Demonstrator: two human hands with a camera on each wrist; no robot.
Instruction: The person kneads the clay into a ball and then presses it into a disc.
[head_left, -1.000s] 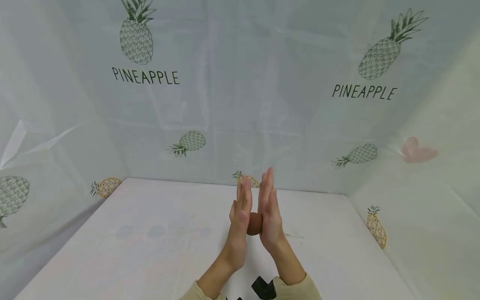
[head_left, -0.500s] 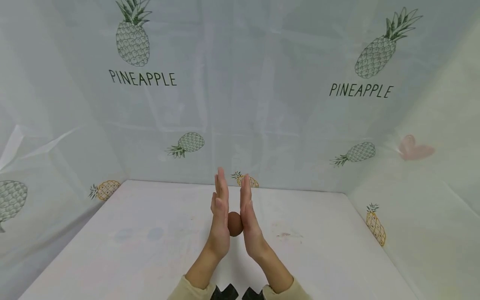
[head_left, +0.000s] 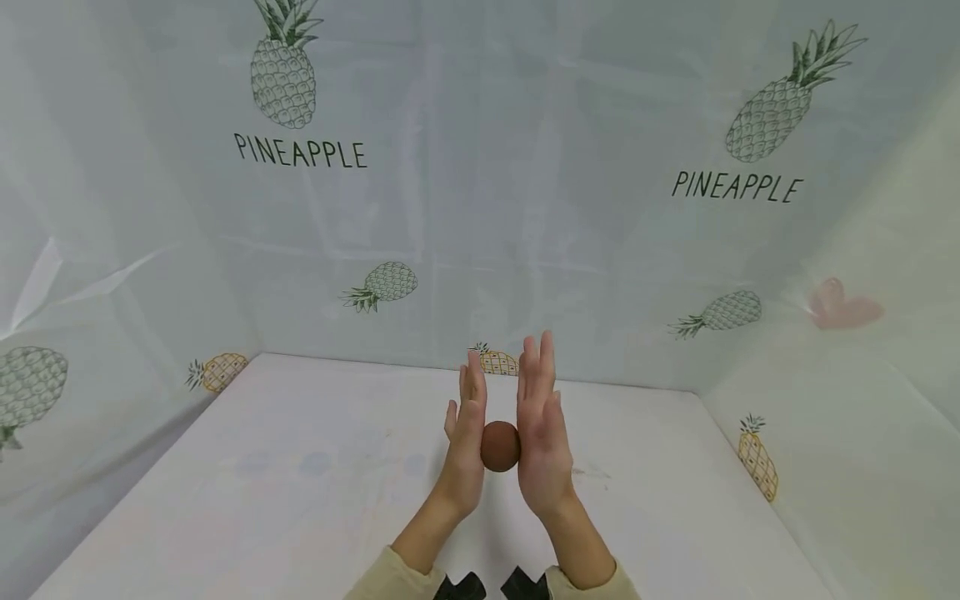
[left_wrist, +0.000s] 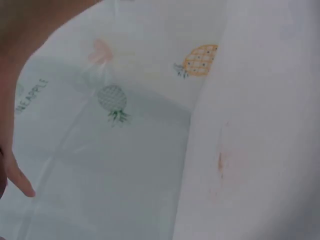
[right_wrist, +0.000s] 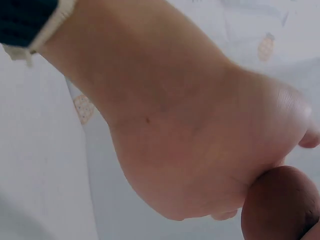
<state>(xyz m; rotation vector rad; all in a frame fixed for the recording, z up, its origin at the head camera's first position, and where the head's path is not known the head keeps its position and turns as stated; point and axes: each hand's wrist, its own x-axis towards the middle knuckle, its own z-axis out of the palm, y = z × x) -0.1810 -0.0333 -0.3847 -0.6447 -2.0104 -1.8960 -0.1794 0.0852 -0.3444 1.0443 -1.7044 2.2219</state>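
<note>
A brown ball (head_left: 500,446) of soft-looking material sits pressed between my two flat palms above the white table (head_left: 300,500). My left hand (head_left: 465,425) stands upright on its left with fingers straight. My right hand (head_left: 542,417) presses from the right, fingers straight and reaching a little higher. In the right wrist view the heel of my right hand (right_wrist: 200,150) fills the frame and the ball (right_wrist: 280,205) touches it at the lower right. The left wrist view shows only an edge of my left hand (left_wrist: 15,100) and the table surface (left_wrist: 260,150).
Plastic sheeting printed with pineapples and the word PINEAPPLE (head_left: 300,153) walls the table at the back and on both sides. A faint reddish smear (head_left: 581,472) marks the table to the right of my hands. Beige sleeves (head_left: 382,579) show at the bottom edge.
Both hands with the ball shifted left and then back right. The right hand has slid forward against the left, so the ball has rolled between the palms.
</note>
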